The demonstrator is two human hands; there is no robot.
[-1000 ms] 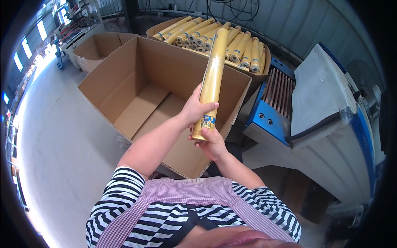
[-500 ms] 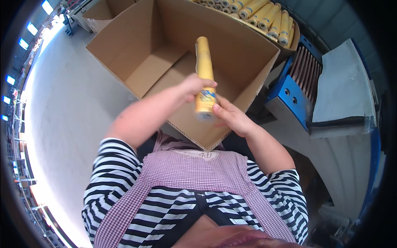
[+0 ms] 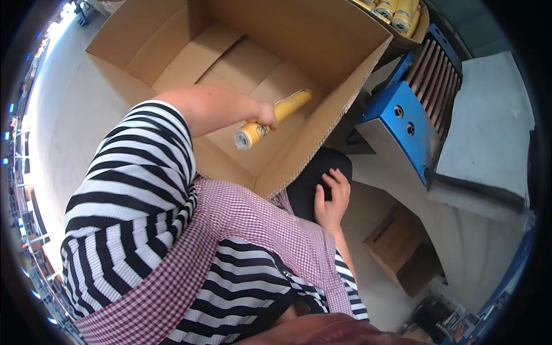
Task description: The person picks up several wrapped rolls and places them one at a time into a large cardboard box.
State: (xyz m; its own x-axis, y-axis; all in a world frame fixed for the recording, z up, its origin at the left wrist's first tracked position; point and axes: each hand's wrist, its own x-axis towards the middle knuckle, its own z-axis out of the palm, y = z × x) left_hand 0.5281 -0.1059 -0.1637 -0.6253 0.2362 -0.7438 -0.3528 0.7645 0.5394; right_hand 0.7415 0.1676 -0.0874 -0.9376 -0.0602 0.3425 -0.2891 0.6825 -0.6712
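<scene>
My left hand (image 3: 266, 115) is wrapped round a long yellow wrapped roll (image 3: 295, 103), near its middle. The roll slants down inside a large open cardboard box (image 3: 299, 34). Its near end points back toward me and shows a round core opening with clear film around it; the far end lies low by the right wall, and whether it touches the bottom I cannot tell. My right hand (image 3: 332, 200) is outside the box, over my dark-trousered leg, fingers spread and holding nothing.
A second box (image 3: 424, 27) at the far right holds several yellow rolls (image 3: 401, 16). To my right stands a blue-sided machine (image 3: 397, 115) with metal rollers and a pale sheet (image 3: 489, 126). A smaller cardboard box (image 3: 397, 241) sits on the floor below it.
The roll has gone from upright between both hands to lower and slanted inside the box. My right hand has let go and moved back to my leg. My body leans further forward.
</scene>
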